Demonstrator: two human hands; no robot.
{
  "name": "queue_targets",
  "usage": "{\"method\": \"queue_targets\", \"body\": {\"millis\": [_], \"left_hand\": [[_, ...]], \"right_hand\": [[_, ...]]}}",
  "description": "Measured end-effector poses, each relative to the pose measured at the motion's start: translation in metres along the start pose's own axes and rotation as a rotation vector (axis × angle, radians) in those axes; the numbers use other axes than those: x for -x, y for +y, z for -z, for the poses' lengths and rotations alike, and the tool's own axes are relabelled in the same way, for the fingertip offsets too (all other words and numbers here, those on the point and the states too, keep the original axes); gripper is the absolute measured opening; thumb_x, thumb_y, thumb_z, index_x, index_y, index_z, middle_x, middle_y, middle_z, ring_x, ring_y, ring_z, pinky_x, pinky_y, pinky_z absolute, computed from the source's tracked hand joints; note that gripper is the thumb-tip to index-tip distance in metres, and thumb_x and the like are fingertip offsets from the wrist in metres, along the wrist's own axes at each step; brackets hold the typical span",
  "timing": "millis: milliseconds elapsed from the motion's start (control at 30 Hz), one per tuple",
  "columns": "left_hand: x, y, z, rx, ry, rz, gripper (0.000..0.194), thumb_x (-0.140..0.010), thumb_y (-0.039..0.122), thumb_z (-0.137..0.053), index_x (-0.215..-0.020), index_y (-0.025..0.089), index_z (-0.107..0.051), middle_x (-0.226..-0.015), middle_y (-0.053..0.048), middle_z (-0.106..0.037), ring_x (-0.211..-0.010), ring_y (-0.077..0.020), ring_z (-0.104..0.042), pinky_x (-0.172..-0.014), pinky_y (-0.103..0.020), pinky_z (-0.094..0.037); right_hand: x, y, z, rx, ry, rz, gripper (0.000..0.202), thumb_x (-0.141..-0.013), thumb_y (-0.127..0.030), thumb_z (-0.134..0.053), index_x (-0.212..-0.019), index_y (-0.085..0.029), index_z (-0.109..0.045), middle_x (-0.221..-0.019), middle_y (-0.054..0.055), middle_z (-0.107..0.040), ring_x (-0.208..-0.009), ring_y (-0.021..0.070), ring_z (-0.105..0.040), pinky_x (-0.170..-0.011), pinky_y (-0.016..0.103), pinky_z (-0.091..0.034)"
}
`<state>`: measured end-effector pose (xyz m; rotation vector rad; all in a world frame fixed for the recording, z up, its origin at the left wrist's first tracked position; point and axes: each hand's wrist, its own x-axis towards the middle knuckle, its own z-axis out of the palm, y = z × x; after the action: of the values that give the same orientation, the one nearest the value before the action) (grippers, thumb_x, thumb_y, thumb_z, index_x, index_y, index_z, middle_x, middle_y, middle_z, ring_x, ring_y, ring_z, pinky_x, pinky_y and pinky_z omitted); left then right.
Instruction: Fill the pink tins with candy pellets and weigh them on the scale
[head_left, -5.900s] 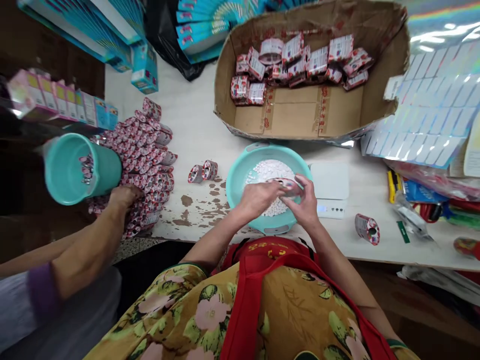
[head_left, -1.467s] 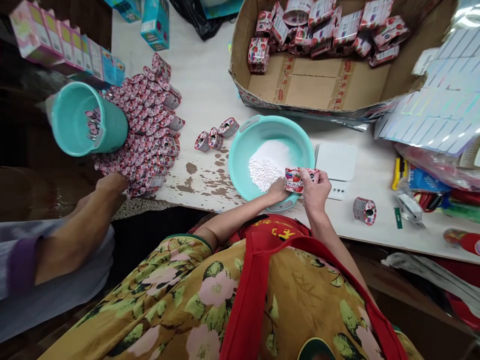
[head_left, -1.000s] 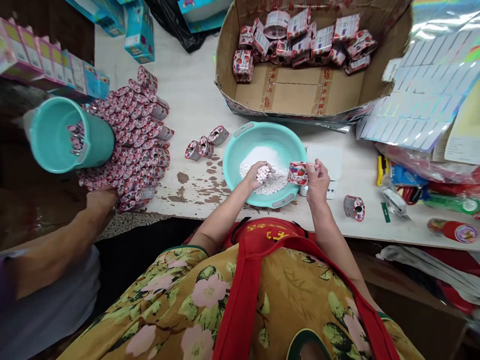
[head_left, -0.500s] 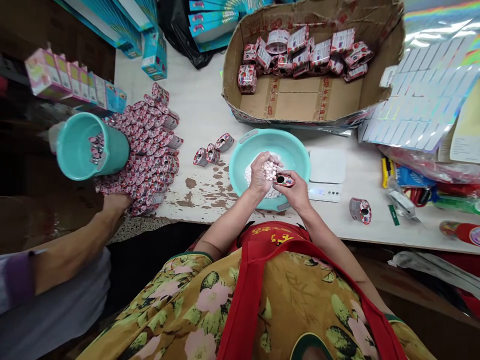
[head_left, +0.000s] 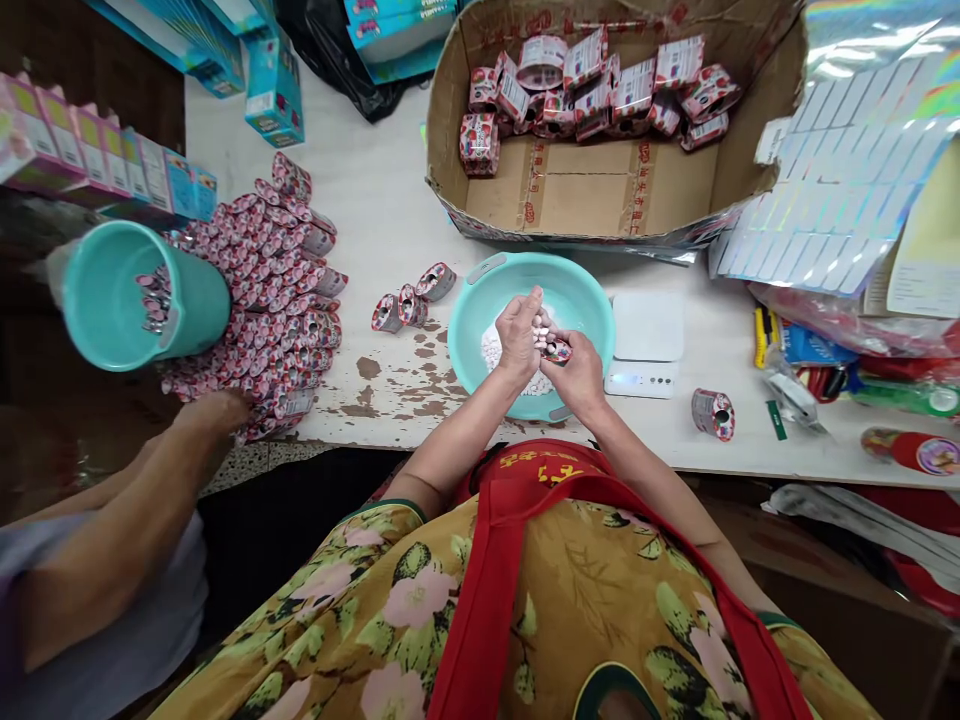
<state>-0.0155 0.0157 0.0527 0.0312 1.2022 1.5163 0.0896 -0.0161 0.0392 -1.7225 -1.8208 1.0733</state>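
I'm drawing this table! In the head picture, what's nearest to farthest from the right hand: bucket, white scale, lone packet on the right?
1. White scale, right of the basin.
2. Lone packet, right of the scale.
3. Bucket, far left.

Red apron [head_left: 491,540]; mustard floral top [head_left: 600,570]

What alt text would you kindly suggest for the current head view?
A person's left hand cups small white pellets at the hole of a red printed carton in the right hand, over a teal basin. Beyond sits a cardboard box of cartons; a white scale is at right, a co-worker's hand by a carton pile at left.
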Motion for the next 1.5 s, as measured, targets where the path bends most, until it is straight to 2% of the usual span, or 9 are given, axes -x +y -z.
{"method": "queue_targets", "body": {"millis": [367,533,833,1100,1200,1300,1333,1400,1500], "left_hand": [[-0.006,0.004,0.002,-0.034,-0.034,0.037,0.041,-0.085,0.046,-0.076,-0.07,0.02,-0.048,-0.053,0.007,-0.043,-0.055,-0.0098,-0.06,-0.055,-0.02,-0.045],[-0.004,0.008,0.0,-0.054,-0.022,0.026,0.039,-0.086,0.045,-0.075,-0.073,0.019,-0.05,-0.06,0.005,-0.053,-0.057,-0.0088,-0.06,-0.059,-0.02,-0.048],[0.0,0.013,-0.004,-0.074,-0.057,0.016,0.029,-0.091,0.044,-0.069,-0.083,0.02,-0.055,-0.055,0.005,-0.052,-0.057,-0.0115,-0.063,-0.058,-0.02,-0.049],[0.015,0.027,-0.02,-0.081,-0.079,0.097,0.031,-0.092,0.05,-0.068,-0.094,0.02,-0.06,-0.062,0.004,-0.058,-0.054,-0.0096,-0.062,-0.054,-0.018,-0.047],[0.004,0.031,-0.01,-0.083,-0.027,0.035,0.03,-0.093,0.05,-0.067,-0.096,0.021,-0.062,-0.065,0.003,-0.059,-0.056,-0.0094,-0.062,-0.057,-0.018,-0.048],[-0.021,0.019,0.02,-0.203,0.048,-0.113,0.022,-0.092,0.045,-0.066,-0.094,0.023,-0.064,-0.074,0.002,-0.062,-0.067,-0.0105,-0.064,-0.063,-0.019,-0.049],[-0.029,0.01,0.032,-0.317,0.018,-0.146,0.018,-0.092,0.041,-0.066,-0.09,0.023,-0.065,-0.078,0.001,-0.064,-0.072,-0.0115,-0.064,-0.067,-0.02,-0.05],[-0.04,-0.016,0.053,-0.653,-0.136,-0.193,0.012,-0.091,0.032,-0.064,-0.084,0.022,-0.066,-0.088,-0.002,-0.067,-0.087,-0.015,-0.064,-0.082,-0.025,-0.051],[-0.04,-0.061,0.064,-1.183,-0.517,-0.269,0.013,-0.091,0.024,-0.059,-0.096,0.019,-0.07,-0.114,-0.01,-0.07,-0.114,-0.0236,-0.059,-0.108,-0.039,-0.042]], "right_hand": [[-0.008,0.0,-0.005,-0.054,0.051,-0.004,0.031,-0.072,-0.027,-0.073,-0.101,-0.022,-0.065,-0.104,0.008,-0.072,-0.099,0.0282,-0.063,-0.093,0.045,-0.051],[-0.009,-0.002,-0.006,-0.089,0.073,0.01,0.032,-0.071,-0.029,-0.074,-0.101,-0.023,-0.066,-0.105,0.007,-0.072,-0.1,0.027,-0.064,-0.092,0.043,-0.052],[-0.006,-0.002,-0.005,-0.18,0.097,-0.001,0.036,-0.071,-0.035,-0.077,-0.102,-0.022,-0.065,-0.105,0.007,-0.072,-0.1,0.0259,-0.066,-0.094,0.043,-0.052],[-0.007,-0.003,-0.003,-0.274,0.127,0.0,0.036,-0.07,-0.037,-0.077,-0.101,-0.022,-0.064,-0.105,0.006,-0.072,-0.1,0.0242,-0.067,-0.095,0.041,-0.053],[-0.007,0.002,0.01,-0.372,0.125,-0.021,0.041,-0.069,-0.042,-0.08,-0.103,-0.023,-0.065,-0.105,0.005,-0.072,-0.098,0.0229,-0.068,-0.094,0.04,-0.055],[-0.006,0.013,0.032,-0.456,0.241,-0.027,0.048,-0.069,-0.046,-0.082,-0.107,-0.023,-0.065,-0.11,0.005,-0.071,-0.103,0.0227,-0.068,-0.097,0.04,-0.056],[-0.006,0.017,0.039,-0.46,0.279,-0.025,0.049,-0.069,-0.046,-0.083,-0.108,-0.023,-0.065,-0.111,0.005,-0.071,-0.104,0.0228,-0.067,-0.098,0.04,-0.055],[-0.007,0.026,0.049,-0.45,0.336,-0.022,0.049,-0.069,-0.046,-0.084,-0.108,-0.023,-0.065,-0.112,0.006,-0.069,-0.106,0.0235,-0.066,-0.101,0.042,-0.054],[-0.011,0.037,0.046,-0.43,0.407,-0.028,0.049,-0.07,-0.048,-0.082,-0.109,-0.024,-0.063,-0.112,0.007,-0.067,-0.11,0.0247,-0.064,-0.105,0.045,-0.052]]}}
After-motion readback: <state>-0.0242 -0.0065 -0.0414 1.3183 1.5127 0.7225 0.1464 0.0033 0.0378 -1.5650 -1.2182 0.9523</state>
